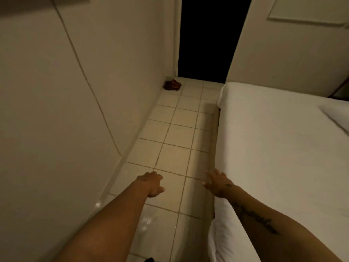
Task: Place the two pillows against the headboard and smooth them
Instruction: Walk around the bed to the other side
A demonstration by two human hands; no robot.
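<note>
Both of your arms reach forward over the tiled floor (170,129). Your left hand (152,184) hangs above the tiles with its fingers loosely curled and nothing in it. Your right hand (217,183) is spread, fingers apart and empty, just beside the near edge of the bed (273,148), which runs along its right side; whether it touches the sheet cannot be told. Well beyond your right hand and further to its right, one white pillow (336,118) lies flat on the bed at the frame's edge, only partly in view. Far ahead of your left hand, a small dark reddish bundle (172,85) sits in the corner by the wall (56,110), next to a dark doorway (207,38).
</note>
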